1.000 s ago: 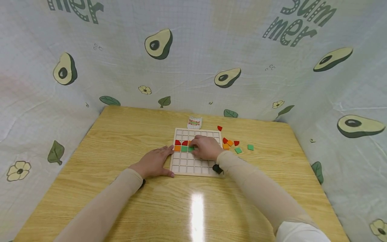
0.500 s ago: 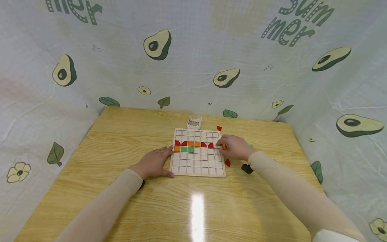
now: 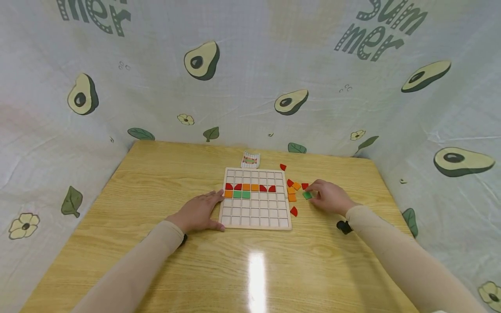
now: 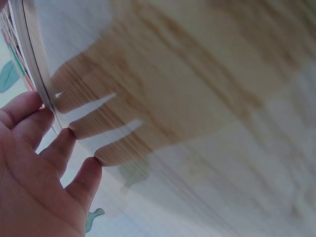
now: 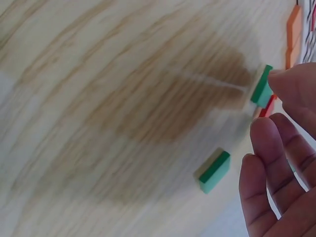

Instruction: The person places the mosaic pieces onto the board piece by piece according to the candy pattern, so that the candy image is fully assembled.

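The left hand [image 3: 198,211] lies with spread fingers along the left edge of the pale wooden grid board [image 3: 255,219]; its fingertips touch the edge in the left wrist view. Set in the board are a row of red quarter-round tiles [image 3: 263,188] and orange square tiles [image 3: 250,187]. Below it sit an orange tile [image 3: 228,194] and two green tiles [image 3: 241,194]. Right of the board, the right hand [image 3: 330,197] has its thumb and fingertips right at a loose green tile [image 3: 307,195] on the table. Another green tile [image 5: 215,173] lies under that hand.
Loose orange tiles [image 3: 292,198] and red quarter-round tiles [image 3: 294,211] lie along the board's right side. One red tile [image 3: 283,167] is farther back. A patterned card [image 3: 250,160] lies behind the board. A printed cloth [image 3: 250,87] hangs behind the table [image 3: 188,261].
The right hand has moved right, from over the board to the loose green tile, uncovering more red and orange tiles in the board's row. The left hand has stayed in place.
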Demonstrator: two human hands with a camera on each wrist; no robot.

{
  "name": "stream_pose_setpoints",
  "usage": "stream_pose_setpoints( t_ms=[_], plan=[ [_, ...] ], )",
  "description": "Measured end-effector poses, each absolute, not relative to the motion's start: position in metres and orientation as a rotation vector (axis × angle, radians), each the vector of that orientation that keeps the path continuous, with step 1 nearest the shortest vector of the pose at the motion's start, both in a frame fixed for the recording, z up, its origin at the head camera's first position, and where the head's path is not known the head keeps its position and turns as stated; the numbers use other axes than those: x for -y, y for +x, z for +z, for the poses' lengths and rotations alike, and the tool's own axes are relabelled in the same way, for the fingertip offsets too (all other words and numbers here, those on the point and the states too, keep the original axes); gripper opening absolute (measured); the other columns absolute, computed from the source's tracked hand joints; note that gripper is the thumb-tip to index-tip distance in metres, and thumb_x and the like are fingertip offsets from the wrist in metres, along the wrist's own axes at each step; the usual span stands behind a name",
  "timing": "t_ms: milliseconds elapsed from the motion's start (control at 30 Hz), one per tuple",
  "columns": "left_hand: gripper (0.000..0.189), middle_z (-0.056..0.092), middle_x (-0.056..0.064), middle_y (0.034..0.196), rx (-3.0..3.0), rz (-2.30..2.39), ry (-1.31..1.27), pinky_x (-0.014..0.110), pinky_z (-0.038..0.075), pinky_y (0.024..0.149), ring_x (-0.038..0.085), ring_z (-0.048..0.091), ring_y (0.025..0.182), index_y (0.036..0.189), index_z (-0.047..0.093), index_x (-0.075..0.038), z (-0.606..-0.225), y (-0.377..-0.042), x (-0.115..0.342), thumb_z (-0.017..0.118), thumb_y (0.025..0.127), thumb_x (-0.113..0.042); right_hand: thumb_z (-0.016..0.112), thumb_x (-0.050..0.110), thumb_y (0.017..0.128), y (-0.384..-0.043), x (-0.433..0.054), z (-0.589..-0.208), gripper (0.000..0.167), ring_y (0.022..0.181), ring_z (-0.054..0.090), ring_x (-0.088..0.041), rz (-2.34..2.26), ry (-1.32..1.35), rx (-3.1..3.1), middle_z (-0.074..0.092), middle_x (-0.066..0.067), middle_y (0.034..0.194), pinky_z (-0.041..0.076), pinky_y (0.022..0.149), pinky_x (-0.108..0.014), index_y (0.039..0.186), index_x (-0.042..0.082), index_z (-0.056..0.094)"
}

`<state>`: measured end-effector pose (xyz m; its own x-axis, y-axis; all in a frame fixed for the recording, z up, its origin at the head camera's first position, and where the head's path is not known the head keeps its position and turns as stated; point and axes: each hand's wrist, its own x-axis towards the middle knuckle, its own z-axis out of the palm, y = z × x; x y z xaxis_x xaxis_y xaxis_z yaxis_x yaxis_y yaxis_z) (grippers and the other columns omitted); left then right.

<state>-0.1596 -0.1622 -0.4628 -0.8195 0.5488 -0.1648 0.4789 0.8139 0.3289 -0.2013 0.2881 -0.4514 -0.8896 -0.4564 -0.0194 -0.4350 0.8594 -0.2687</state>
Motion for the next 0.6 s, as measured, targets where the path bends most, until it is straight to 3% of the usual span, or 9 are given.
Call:
stream_pose_setpoints(
  t_ms=[600],
  plan=[
    [0.107,0.026,0.009,0.162,-2.751,0.411,0.798,0.054,0.028,0.114,0.033,0.029,0.145,0.154,0.038,-0.008,-0.461,-0.158,0.161,0.075,0.074,-0.068,0.078,0.019,0.086,-0.206,-0.29,-0.464,0.029,0.074,0.052,-0.012,-0.368,-0.727,-2.956,0.062,0.001,0.101,0.05,0.069,-0.032,0.113,0.01,0.073]
  ],
)
